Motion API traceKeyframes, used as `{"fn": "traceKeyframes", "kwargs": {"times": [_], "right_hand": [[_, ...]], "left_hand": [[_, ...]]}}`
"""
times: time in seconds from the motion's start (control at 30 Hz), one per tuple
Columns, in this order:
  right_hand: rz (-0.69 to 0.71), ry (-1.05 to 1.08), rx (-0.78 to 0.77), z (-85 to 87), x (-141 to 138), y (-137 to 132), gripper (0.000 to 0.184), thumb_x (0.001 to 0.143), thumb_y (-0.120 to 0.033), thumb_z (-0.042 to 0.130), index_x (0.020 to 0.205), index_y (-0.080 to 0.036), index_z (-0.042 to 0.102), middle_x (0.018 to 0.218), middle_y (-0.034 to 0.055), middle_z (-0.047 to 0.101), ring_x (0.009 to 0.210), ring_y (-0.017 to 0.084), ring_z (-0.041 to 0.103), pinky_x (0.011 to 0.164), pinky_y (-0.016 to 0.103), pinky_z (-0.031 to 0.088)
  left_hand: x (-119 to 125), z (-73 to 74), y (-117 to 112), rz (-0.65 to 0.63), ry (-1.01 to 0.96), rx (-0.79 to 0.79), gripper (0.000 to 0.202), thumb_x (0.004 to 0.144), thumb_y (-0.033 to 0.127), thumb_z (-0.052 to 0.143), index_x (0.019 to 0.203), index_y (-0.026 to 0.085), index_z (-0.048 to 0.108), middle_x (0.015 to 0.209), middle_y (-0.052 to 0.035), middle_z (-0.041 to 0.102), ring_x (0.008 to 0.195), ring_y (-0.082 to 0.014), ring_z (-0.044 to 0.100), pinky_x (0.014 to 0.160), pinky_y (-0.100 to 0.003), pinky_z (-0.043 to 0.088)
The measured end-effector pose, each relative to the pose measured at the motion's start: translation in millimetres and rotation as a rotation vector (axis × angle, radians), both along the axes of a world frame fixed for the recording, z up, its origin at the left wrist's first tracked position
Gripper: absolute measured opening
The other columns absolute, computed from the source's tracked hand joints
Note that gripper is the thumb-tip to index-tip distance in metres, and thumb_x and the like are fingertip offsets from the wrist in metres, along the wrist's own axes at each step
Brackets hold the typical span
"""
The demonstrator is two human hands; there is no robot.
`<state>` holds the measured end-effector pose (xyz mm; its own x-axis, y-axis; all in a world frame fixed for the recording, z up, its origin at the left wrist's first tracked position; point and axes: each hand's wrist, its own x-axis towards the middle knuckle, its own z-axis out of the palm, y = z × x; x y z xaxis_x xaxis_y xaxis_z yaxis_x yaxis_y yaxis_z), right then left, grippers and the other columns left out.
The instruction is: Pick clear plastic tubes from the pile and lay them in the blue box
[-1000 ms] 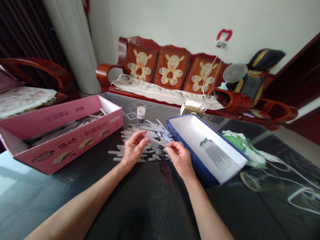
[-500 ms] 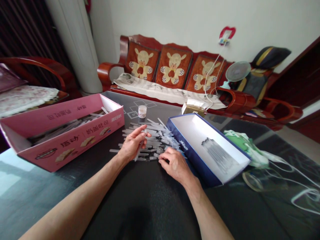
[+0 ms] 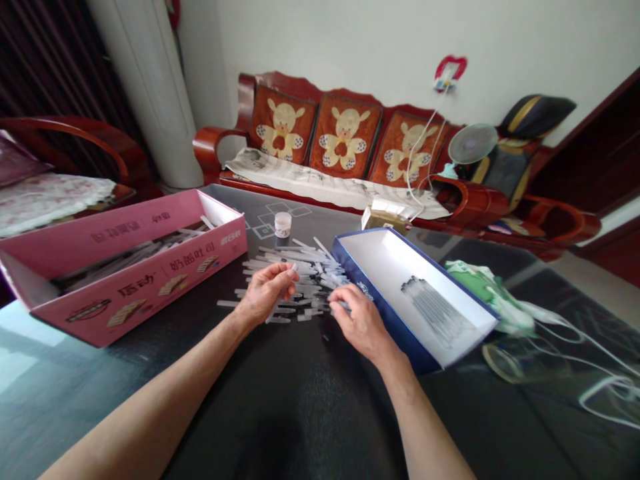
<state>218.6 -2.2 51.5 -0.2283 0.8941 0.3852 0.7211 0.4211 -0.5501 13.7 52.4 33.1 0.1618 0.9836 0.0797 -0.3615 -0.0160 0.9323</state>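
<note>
Two open boxes stand on the dark glass tabletop (image 3: 280,407): one pink cardboard box (image 3: 140,287) on the left, one blue-edged white box (image 3: 390,327) on the right. Between them lies a loose heap of clear plastic sticks (image 3: 310,273), and its right side comes just beside the blue wall, with little room there. The left hand (image 3: 265,291) is over the heap's near edge, its fingers (image 3: 283,275) curled narrow around one stick (image 3: 273,311). The right hand (image 3: 363,322) is near the blue wall, fingers (image 3: 345,301) narrow at the sticks; I cannot tell if they hold one. Open tabletop lies toward the person, under both forearms.
</note>
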Motion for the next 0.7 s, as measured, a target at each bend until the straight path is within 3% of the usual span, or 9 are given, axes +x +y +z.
{"fn": "traceKeyframes", "kwargs": {"times": [0.07, 0.17, 0.27, 0.33, 0.4, 0.5, 0.7], "right_hand": [[-0.059, 0.275, -0.089, 2.0, 7, 3, 0.013, 0.087, -0.025, 0.051, 0.096, -0.021, 0.059, 0.083, 0.0022, 0.065, 0.080, 0.017, 0.062, 0.076, 0.031, 0.047], [-0.090, 0.684, -0.253, 1.3, 10, 5, 0.019, 0.084, -0.033, 0.055, 0.098, -0.021, 0.059, 0.078, -0.0002, 0.065, 0.072, 0.014, 0.062, 0.070, 0.028, 0.049], [-0.041, 1.048, -0.390, 1.7, 4, 4, 0.022, 0.078, -0.035, 0.064, 0.095, -0.021, 0.064, 0.085, 0.0013, 0.067, 0.076, 0.013, 0.063, 0.068, 0.025, 0.050], [0.031, 1.228, -0.453, 3.2, -2, 3, 0.029, 0.074, -0.032, 0.070, 0.101, -0.022, 0.066, 0.093, 0.0021, 0.068, 0.084, 0.014, 0.063, 0.073, 0.026, 0.051], [0.063, 1.328, -0.467, 4.4, -7, 2, 0.033, 0.071, -0.029, 0.074, 0.102, -0.023, 0.067, 0.093, 0.0015, 0.068, 0.084, 0.013, 0.063, 0.074, 0.025, 0.052], [0.024, 1.386, -0.408, 3.1, -12, 3, 0.024, 0.074, -0.034, 0.073, 0.094, -0.020, 0.069, 0.079, 0.0000, 0.067, 0.071, 0.010, 0.061, 0.066, 0.023, 0.051], [-0.032, 1.335, -0.354, -6.6, -12, 6, 0.025, 0.075, -0.040, 0.070, 0.086, -0.017, 0.069, 0.067, -0.0002, 0.064, 0.062, 0.010, 0.057, 0.056, 0.021, 0.048]], "left_hand": [[-1, -1.3, -1, 0.001, 0.134, 0.085, 0.032, 0.076, 0.044, 0.067, 0.087, 0.014, 0.061, 0.070, 0.0011, 0.060, 0.048, -0.0052, 0.049, 0.043, -0.017, 0.037], [0, -4.4, -5, 0.050, 0.512, 0.323, 0.031, 0.084, 0.043, 0.057, 0.095, 0.015, 0.063, 0.065, 0.0016, 0.060, 0.052, -0.0080, 0.052, 0.050, -0.019, 0.041], [2, -7.7, -10, 0.135, 0.864, 0.639, 0.027, 0.090, 0.035, 0.050, 0.103, 0.016, 0.064, 0.078, -0.0031, 0.065, 0.071, -0.0129, 0.061, 0.066, -0.023, 0.047], [3, -9.4, -13, 0.153, 0.973, 0.774, 0.027, 0.092, 0.031, 0.046, 0.107, 0.016, 0.063, 0.083, -0.0046, 0.065, 0.076, -0.0139, 0.062, 0.072, -0.024, 0.047], [4, -10.7, -14, 0.163, 1.019, 0.832, 0.027, 0.094, 0.030, 0.044, 0.110, 0.016, 0.061, 0.083, -0.0046, 0.065, 0.074, -0.0136, 0.062, 0.072, -0.024, 0.048], [5, -11.9, -16, 0.184, 1.050, 0.860, 0.025, 0.094, 0.030, 0.045, 0.107, 0.016, 0.060, 0.083, -0.0043, 0.064, 0.074, -0.0135, 0.063, 0.070, -0.023, 0.048], [6, -11.9, -17, 0.196, 1.054, 0.893, 0.021, 0.094, 0.029, 0.045, 0.102, 0.016, 0.060, 0.079, -0.0032, 0.063, 0.070, -0.0131, 0.061, 0.067, -0.023, 0.047]]}}
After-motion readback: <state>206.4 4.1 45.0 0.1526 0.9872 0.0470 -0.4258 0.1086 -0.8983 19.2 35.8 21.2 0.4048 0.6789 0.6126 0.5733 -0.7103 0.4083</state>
